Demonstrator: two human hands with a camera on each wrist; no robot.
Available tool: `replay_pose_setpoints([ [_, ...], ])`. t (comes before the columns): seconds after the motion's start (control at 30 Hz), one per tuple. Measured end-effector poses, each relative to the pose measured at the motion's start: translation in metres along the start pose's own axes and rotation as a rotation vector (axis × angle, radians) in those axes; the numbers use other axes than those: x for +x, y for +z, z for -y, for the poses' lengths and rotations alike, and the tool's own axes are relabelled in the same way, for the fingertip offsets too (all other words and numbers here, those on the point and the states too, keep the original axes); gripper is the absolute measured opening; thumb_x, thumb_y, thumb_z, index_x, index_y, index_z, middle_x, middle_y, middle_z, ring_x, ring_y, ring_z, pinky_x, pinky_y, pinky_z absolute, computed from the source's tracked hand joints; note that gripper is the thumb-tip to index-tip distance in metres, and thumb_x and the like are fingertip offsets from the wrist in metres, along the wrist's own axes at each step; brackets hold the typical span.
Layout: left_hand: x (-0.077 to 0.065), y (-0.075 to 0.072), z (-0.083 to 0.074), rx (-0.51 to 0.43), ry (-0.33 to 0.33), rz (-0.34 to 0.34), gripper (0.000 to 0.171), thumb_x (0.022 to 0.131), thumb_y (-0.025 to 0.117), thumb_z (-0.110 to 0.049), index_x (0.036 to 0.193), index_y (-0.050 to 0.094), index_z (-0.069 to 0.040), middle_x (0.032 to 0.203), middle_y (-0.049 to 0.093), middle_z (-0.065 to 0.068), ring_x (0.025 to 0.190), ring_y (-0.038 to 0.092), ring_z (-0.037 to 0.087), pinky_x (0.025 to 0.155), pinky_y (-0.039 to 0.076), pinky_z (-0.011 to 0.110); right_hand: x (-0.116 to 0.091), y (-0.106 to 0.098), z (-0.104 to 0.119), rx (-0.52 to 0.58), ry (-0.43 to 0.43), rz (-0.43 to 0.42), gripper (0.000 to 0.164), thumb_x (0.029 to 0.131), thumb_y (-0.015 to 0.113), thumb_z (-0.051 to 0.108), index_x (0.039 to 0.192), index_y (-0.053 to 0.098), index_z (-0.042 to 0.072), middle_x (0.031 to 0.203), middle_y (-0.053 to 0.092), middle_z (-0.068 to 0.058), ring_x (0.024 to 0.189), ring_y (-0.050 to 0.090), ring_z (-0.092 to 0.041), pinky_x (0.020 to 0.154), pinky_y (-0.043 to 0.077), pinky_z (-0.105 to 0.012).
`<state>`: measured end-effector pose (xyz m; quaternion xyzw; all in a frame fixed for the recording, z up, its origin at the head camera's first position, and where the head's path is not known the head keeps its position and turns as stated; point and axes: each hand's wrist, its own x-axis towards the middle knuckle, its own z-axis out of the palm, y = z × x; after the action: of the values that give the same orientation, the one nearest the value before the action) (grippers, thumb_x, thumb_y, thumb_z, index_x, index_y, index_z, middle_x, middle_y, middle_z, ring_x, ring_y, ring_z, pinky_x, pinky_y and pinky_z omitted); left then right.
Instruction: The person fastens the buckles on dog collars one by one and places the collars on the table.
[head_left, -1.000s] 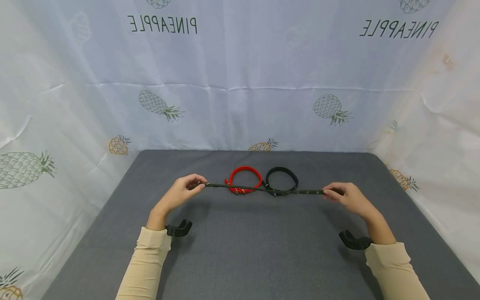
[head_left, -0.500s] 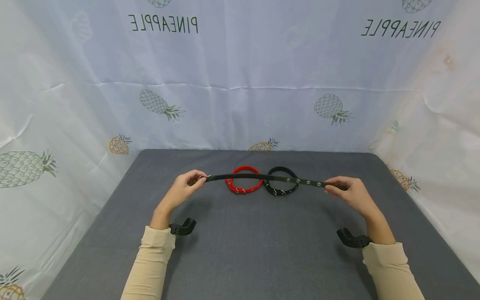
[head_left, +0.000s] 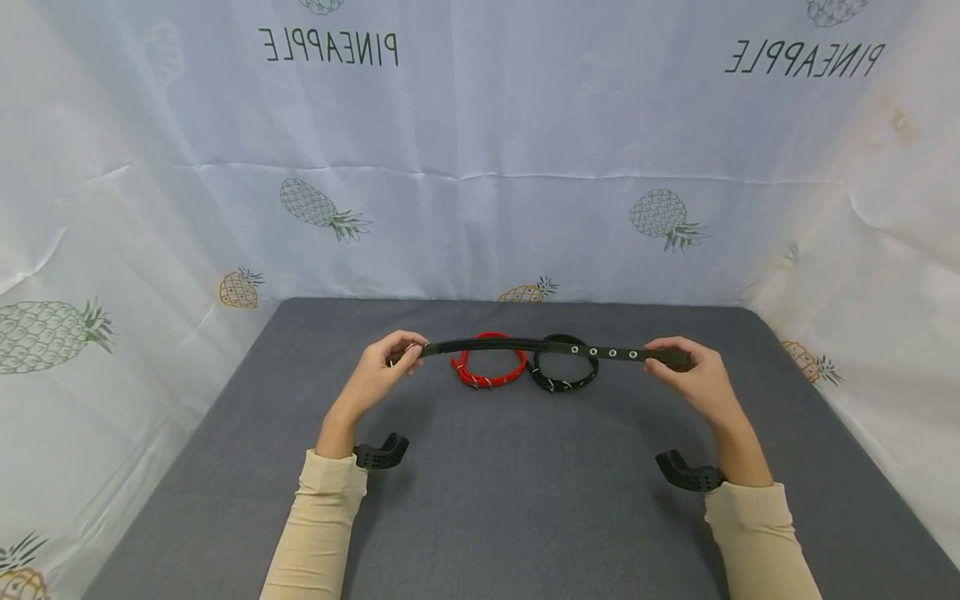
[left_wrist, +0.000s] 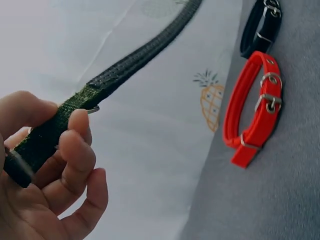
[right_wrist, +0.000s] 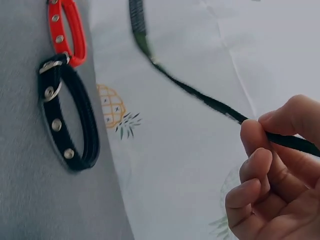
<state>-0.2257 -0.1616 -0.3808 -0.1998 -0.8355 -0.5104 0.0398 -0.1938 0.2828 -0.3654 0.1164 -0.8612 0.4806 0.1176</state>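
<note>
A dark green pet collar (head_left: 502, 343), unbuckled and bowed slightly upward, stretches between both hands above the table. My left hand (head_left: 382, 367) pinches its buckle end between thumb and fingers; in the left wrist view the fingers partly cover the metal hardware. Several metal eyelets line the other half, where my right hand (head_left: 701, 383) pinches the strap near its tip. Behind the strap, a red collar (left_wrist: 266, 117) lies fastened in a loop. Beside it is a black collar (right_wrist: 56, 122), likewise buckled into a loop; the green strap crosses in front of both in the head view.
A grey cloth-covered table (head_left: 525, 500) lies beneath the hands. White curtains (head_left: 480, 233) with pineapple prints hang behind it and at both sides. Each wrist wears a black bracket (head_left: 382, 452).
The green collar has risen and turned from edge-on, so its flat face and eyelets show. My hands have come closer together, the left moving right and the right shifting slightly left.
</note>
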Motion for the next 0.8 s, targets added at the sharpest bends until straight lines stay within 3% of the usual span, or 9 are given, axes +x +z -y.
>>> replay_pose_setpoints([
  [0.23, 0.005, 0.008, -0.003, -0.005, 0.012, -0.011, 0.021, 0.1, 0.053, -0.017, 0.115, 0.062, -0.005, 0.081, 0.06, 0.003, 0.066, 0.053, 0.008, 0.06, 0.045, 0.023, 0.003, 0.01, 0.006, 0.005, -0.008, 0.005, 0.025, 0.092, 0.063, 0.009, 0.111, 0.062, -0.007, 0.084, 0.06, 0.03, 0.07, 0.059, 0.006, 0.061, 0.047, -0.016],
  [0.37, 0.006, 0.013, -0.006, -0.019, 0.031, -0.005, 0.019, 0.1, 0.053, -0.016, 0.113, 0.061, -0.005, 0.076, 0.055, 0.001, 0.062, 0.048, 0.008, 0.059, 0.042, 0.022, 0.006, 0.017, 0.012, 0.07, -0.046, -0.016, 0.014, 0.092, 0.064, 0.007, 0.106, 0.066, 0.007, 0.083, 0.064, 0.028, 0.075, 0.063, 0.01, 0.069, 0.05, -0.01],
  [0.5, 0.007, 0.017, -0.012, -0.065, 0.051, 0.057, 0.017, 0.1, 0.051, -0.014, 0.111, 0.059, -0.003, 0.076, 0.05, 0.004, 0.063, 0.045, 0.01, 0.061, 0.041, 0.022, 0.008, 0.025, 0.017, 0.131, -0.116, -0.058, 0.021, 0.089, 0.065, 0.001, 0.099, 0.068, 0.02, 0.078, 0.067, 0.024, 0.072, 0.064, 0.009, 0.069, 0.051, -0.009],
  [0.67, 0.009, 0.022, -0.022, -0.123, 0.056, 0.127, 0.014, 0.1, 0.05, -0.012, 0.109, 0.057, -0.003, 0.081, 0.052, 0.008, 0.07, 0.049, 0.017, 0.066, 0.045, 0.026, 0.011, 0.033, 0.023, 0.193, -0.156, -0.075, 0.025, 0.086, 0.067, -0.003, 0.094, 0.071, 0.02, 0.087, 0.068, 0.027, 0.074, 0.064, 0.009, 0.069, 0.051, -0.009],
  [0.8, 0.011, 0.027, -0.028, -0.119, 0.055, 0.139, 0.015, 0.098, 0.053, -0.01, 0.11, 0.057, -0.003, 0.086, 0.054, 0.008, 0.069, 0.046, 0.011, 0.065, 0.043, 0.025, 0.013, 0.038, 0.026, 0.216, -0.152, -0.038, 0.026, 0.085, 0.069, -0.002, 0.091, 0.072, 0.024, 0.095, 0.068, 0.028, 0.077, 0.064, 0.007, 0.07, 0.052, -0.01],
])
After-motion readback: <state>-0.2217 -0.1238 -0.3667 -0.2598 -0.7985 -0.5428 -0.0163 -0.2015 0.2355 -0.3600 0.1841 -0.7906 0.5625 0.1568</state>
